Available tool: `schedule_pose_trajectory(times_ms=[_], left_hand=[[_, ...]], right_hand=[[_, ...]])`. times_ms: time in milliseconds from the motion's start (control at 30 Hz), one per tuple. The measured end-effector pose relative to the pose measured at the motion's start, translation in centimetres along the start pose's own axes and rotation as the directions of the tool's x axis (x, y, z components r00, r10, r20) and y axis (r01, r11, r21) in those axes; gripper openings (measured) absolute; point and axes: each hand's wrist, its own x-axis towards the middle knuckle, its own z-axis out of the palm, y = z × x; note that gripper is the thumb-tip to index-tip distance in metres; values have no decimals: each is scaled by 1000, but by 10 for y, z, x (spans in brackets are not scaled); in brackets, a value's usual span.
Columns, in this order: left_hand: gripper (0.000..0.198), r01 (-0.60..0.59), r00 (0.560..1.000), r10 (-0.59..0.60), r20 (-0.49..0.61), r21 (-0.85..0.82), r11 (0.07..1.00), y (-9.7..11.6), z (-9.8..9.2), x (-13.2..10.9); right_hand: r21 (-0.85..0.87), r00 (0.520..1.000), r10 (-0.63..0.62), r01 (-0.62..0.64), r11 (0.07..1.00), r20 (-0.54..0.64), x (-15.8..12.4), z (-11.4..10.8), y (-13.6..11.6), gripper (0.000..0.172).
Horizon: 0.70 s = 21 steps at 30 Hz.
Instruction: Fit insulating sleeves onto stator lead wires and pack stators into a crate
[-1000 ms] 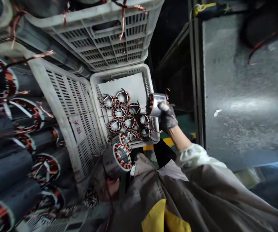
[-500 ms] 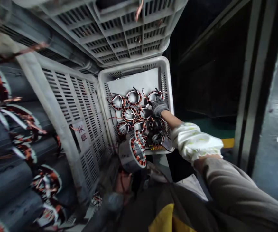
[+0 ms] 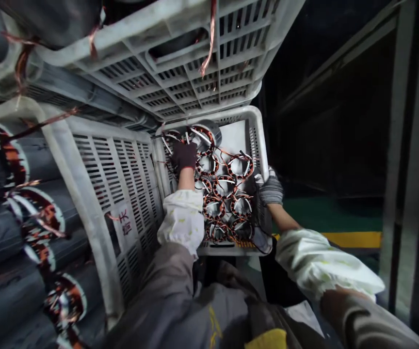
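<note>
My left hand (image 3: 185, 155), in a dark maroon glove, is closed at the near-left rim of a motor stator (image 3: 215, 132) with copper windings and a grey shell. The stator is at the far-left part of a white plastic crate (image 3: 262, 145), higher than those around it. My right hand (image 3: 270, 189), in a grey striped glove, is closed on the crate's right rim; its fingertips are partly hidden. Several more stators stand in the crate with their wound ends up, one of them a stator (image 3: 240, 166) near the right wall. White card (image 3: 234, 135) lies beneath them.
A tall slatted crate (image 3: 115, 165) full of large stators (image 3: 42, 208) borders the left. Another crate (image 3: 195, 63) rises behind, copper wire ends (image 3: 209, 43) hanging over its edge. At the right are a dark metal frame (image 3: 406, 169) and green floor (image 3: 314, 213) with a yellow line.
The stator that was near my body is now at the crate's far left, with my left hand at it. My right hand has moved from a stator inside to the crate's right rim.
</note>
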Motion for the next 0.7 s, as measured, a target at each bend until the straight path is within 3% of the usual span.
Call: schedule_pose_trajectory(times_ms=[67, 133, 200, 300, 367, 467, 600, 700], left_hand=[[60, 97, 995, -96, 40, -25, 995, 15, 14, 30], [67, 142, 988, -139, 71, -33, 989, 21, 28, 44], [72, 139, 989, -137, 64, -29, 990, 19, 38, 44], [75, 76, 997, -76, 4, -21, 997, 5, 36, 23], [75, 4, 1000, -3, -26, 11, 1000, -8, 30, -6], [59, -149, 989, 149, 1, 81, 986, -26, 23, -74], [40, -409, 900, 406, 159, -16, 913, -34, 24, -182], [31, -469, 852, 485, 197, -127, 874, -31, 16, -240]], right_hand=[[24, 1000, -21, 21, 999, -17, 2, 4, 4, 72], [52, 999, -31, 32, 998, -12, 4, 6, 7, 72], [81, 999, -39, 39, 996, 6, 5, 7, 9, 73], [106, 999, -40, 38, 994, 14, 5, 7, 9, 71], [112, 999, -37, 35, 993, 19, 4, 6, 7, 69], [119, 998, -18, 12, 993, 55, 4, 0, 3, 68], [144, 996, 15, -28, 989, 88, -5, -19, -18, 70], [92, 995, -89, 84, 992, 50, -39, -46, -52, 63]])
